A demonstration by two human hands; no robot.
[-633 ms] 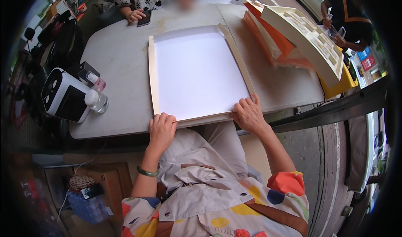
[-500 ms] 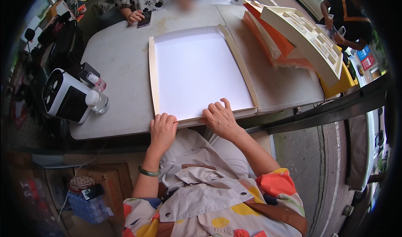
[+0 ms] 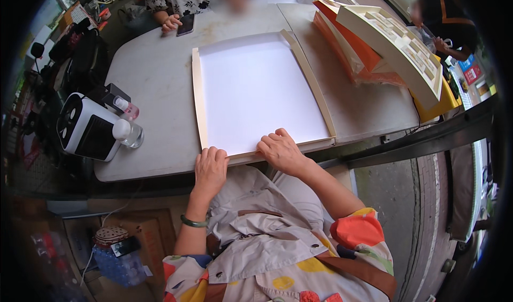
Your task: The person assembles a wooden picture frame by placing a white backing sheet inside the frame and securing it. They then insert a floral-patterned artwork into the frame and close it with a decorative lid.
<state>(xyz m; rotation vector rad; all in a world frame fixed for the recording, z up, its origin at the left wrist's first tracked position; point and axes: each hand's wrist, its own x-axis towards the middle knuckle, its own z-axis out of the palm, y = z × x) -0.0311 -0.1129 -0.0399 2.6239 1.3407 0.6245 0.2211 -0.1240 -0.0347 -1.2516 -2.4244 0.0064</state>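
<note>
A large shallow cardboard tray (image 3: pixel 198 99) with a white inside and cream raised sides lies on the table in front of me. At its near left corner, my left hand (image 3: pixel 211 168) is closed, with the fingers bent over the near side. My right hand (image 3: pixel 282 151) grips that same near side further right, its fingers curled over the edge and pressed together. Both thumbs are mostly hidden. The near side stands low between my hands, and the far side looks flat or very low.
A white and black device (image 3: pixel 88 126), a clear bottle (image 3: pixel 129 133) and a pink bottle (image 3: pixel 126 107) stand at the table's left. A tilted stack of cream trays (image 3: pixel 393 48) with orange sheets is at the right. Across the table (image 3: pixel 144 67), a person's hand (image 3: pixel 171 22) touches a phone (image 3: pixel 186 24).
My raised right index finger has come down toward the tray's near side. The whole view has shifted slightly; the tray stays in place on the table.
</note>
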